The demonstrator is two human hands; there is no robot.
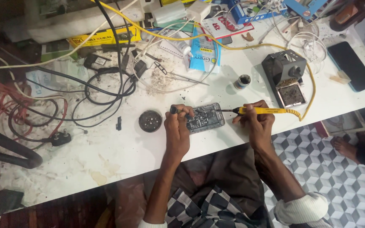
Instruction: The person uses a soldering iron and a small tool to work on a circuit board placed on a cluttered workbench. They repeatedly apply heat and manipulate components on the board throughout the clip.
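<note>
An opened phone [207, 117] with its circuit board showing lies on the white table [106, 156]. My left hand [177, 126] rests on the phone's left end and pinches a thin dark tool against the board. My right hand [254, 123] grips a yellow soldering iron [262, 110], its dark tip touching the right part of the board. The iron's yellow cord [311, 84] curls away to the right and loops up across the table.
A black soldering stand [284, 76] with a sponge tray sits right of the phone. A round dark tin [150, 121], a small flux pot [243, 81], tweezers [182, 76], tangled black cables [102, 84] and a dark phone [351, 65] lie around. Another person's foot [345, 147] is on the patterned floor.
</note>
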